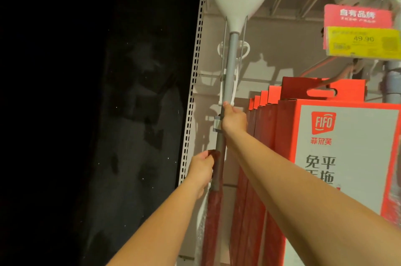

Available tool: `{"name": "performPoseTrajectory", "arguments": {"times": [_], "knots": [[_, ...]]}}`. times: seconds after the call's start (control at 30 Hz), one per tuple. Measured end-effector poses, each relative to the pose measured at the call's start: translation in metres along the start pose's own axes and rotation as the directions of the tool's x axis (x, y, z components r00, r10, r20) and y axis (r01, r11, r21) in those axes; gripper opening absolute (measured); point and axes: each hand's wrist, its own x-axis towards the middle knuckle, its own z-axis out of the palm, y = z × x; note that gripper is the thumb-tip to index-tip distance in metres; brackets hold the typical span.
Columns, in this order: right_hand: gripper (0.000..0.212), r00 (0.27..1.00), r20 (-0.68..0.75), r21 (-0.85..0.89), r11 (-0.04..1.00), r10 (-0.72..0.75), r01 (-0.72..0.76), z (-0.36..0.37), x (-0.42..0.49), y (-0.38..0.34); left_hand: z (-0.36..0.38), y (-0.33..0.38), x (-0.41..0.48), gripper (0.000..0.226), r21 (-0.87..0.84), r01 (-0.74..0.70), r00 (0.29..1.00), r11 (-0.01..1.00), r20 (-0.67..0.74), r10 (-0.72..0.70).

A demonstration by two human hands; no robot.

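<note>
Our right hand (pixel 234 119) is curling its fingers around the grey pole (pixel 231 59) of the hanging mop (pixel 230 5), just beside a small clip (pixel 217 123), while our left hand (pixel 202 168), lower down, is pinching the top edge of the red sleeve (pixel 214 211) covering the pole's lower part. Right of our hands, red boxes (pixel 336 157) are hanging closed, hiding their contents.

One wide-angle view is being taken from the head, close to a shop shelf (pixel 271 59), and is being aimed forward. The forearms are being brought in from 7 and 4 o'clock. The left hand (pixel 202 170) and right hand (pixel 235 120) are being framed near centre on the mop (pixel 230 66), which is being cut off at 12 o'clock.
</note>
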Motion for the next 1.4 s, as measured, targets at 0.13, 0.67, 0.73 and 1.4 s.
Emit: {"name": "performPoseTrajectory", "arguments": {"times": [0.13,0.67,0.73,1.4], "knots": [[0.052,0.996,0.067,-0.110,0.993,0.057,-0.049,0.000,-0.011,0.006,-0.006,0.013,-0.016,0.026,0.224,-0.044,0.998,0.974,0.042,0.036],[0.038,0.892,0.450,-0.369,0.918,0.039,0.146,-0.064,-0.101,-0.009,-0.027,0.072,-0.122,0.018,0.745,0.029,0.953,0.666,-0.221,0.206],[0.038,0.842,0.539,-0.445,0.857,0.024,0.261,-0.072,-0.115,-0.009,-0.030,0.077,-0.148,0.018,0.872,0.122,0.939,0.475,-0.256,0.229],[0.028,0.312,0.939,-0.106,0.743,-0.143,0.660,-0.150,-0.360,-0.018,0.005,0.063,-0.466,0.028,0.696,0.718,0.682,0.017,-0.707,0.188]]}}
